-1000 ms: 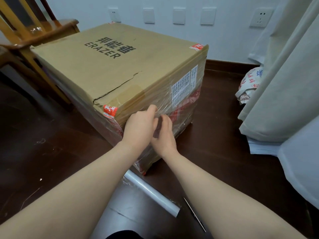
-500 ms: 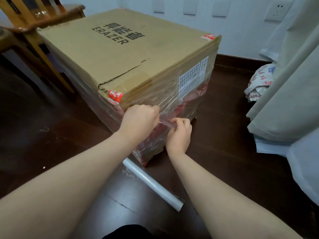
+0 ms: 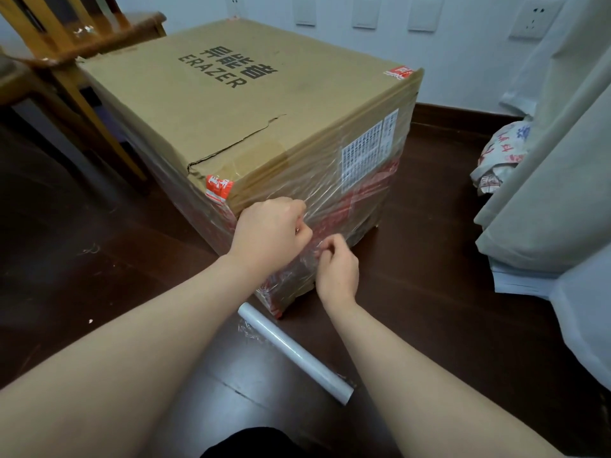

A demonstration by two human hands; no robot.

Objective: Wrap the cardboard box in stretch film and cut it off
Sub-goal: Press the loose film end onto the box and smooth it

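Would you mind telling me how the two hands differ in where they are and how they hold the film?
The left hand is higher, near the box corner; the right hand is lower and further right. The left hand shows its back, with its fingers curled under, while the right hand's pinching fingertips are visible. Both work the film on the box's near side.

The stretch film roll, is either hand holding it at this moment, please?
No, the stretch film roll lies on the floor while the left hand and right hand pinch film at the cardboard box.

Chair (image 3: 66,44) cropped; label (image 3: 367,150) print illegible.
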